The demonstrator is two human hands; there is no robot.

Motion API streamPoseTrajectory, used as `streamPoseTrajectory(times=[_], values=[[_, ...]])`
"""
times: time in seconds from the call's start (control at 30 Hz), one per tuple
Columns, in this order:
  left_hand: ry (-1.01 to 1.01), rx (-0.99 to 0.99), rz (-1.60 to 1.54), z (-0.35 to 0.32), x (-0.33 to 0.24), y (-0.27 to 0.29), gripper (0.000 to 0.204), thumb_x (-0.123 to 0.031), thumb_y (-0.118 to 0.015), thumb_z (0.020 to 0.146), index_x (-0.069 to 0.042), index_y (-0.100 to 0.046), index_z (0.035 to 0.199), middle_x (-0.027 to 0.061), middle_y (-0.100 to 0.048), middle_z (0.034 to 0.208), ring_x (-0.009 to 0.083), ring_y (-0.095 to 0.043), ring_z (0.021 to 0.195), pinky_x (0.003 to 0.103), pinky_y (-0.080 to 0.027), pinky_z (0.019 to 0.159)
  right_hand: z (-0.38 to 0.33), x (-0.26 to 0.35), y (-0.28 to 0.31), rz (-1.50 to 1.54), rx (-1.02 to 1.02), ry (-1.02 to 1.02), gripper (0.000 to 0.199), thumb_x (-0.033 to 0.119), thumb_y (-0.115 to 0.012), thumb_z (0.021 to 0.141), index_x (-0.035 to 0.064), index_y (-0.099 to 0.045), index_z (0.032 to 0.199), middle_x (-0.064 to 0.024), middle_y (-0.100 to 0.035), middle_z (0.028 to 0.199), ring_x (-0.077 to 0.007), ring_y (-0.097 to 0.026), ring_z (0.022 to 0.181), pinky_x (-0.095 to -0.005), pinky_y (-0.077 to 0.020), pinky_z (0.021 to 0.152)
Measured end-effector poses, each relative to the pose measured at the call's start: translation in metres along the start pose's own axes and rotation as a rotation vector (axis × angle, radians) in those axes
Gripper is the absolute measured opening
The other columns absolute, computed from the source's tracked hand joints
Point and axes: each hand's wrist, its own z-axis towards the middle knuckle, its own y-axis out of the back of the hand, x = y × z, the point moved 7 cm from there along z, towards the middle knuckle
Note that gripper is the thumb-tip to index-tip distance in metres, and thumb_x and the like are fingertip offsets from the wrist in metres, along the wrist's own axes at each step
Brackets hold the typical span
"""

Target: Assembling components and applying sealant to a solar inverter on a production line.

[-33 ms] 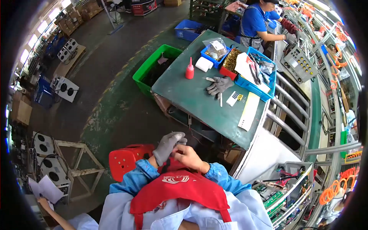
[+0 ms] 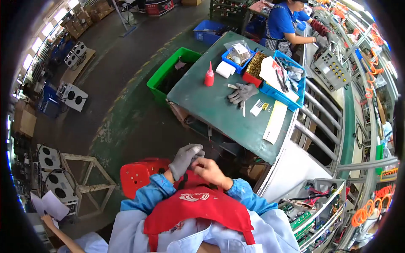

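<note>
My left hand wears a grey work glove and is held before my body, its fingers slightly bent and stretched toward the right. Close against its palm side is my bare right hand. The right fingers are curled inward; whatever they may pinch is hidden. Both hands are over the red apron, below the near edge of a green-topped table. On that table lies another grey glove, beside a white card with yellow-and-dark pieces.
A red stool stands left of my hands. The table holds a red squeeze bottle and a blue tray with tools. A green bin adjoins it. Metal rollers run at right; a co-worker stands beyond.
</note>
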Motion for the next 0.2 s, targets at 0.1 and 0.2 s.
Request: streamPoseTrajectory(times=[0.1,0.2], values=[[0.133,-0.083,0.241,0.019,0.016,0.018,0.031,-0.029,-0.058,0.096,-0.006,-0.064,0.116,0.0057,-0.068,0.096,0.0129,-0.064,0.085,0.029,-0.052,0.075,-0.007,-0.034,0.038,0.016,-0.114,-0.201,0.012,0.009,-0.058,0.088,0.0004,-0.064,0.094,-0.0042,-0.064,0.075,-0.0099,-0.06,0.065,-0.0264,-0.0498,0.057],[0.17,-0.009,0.48,0.044,0.027,0.037,0.038,-0.035,-0.061,0.094,-0.005,-0.063,0.118,0.0057,-0.068,0.096,0.0126,-0.063,0.089,0.029,-0.052,0.077,-0.02,-0.063,0.079,0.014,-0.244,-0.307,0.014,0.008,-0.057,0.088,0.0048,-0.067,0.097,-0.005,-0.065,0.074,-0.0107,-0.062,0.064,-0.0266,-0.0527,0.059]])
